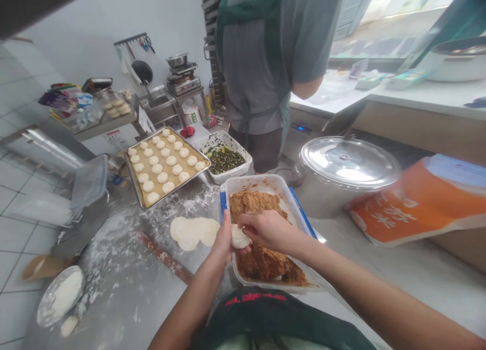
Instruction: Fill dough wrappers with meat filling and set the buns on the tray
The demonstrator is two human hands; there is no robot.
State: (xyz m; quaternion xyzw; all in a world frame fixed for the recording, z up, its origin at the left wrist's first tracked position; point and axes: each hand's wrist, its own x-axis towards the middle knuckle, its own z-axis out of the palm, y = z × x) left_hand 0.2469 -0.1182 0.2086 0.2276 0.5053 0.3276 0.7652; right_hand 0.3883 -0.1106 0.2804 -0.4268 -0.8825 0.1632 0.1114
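My left hand (223, 238) cups a small white dough piece (239, 237) from below, fingers curled round it. My right hand (266, 229) pinches the top of the same dough piece, fingers pressed together. Both hands hover over a white plastic tub (289, 198) holding brown crumbly filling (258, 261). Flat rolled dough discs (193, 232) lie on the floured steel counter just left of the tub. A wooden rolling pin (165, 259) lies slanted in front of them.
A metal tray (132, 180) of several filled dough rounds sits at the back left, next to a white tub of chopped greens (226, 159). A lidded steel pot (347, 170) and an orange bag (413, 203) stand to the right. A flour dish (61, 295) sits near left. Another person (269, 61) stands behind.
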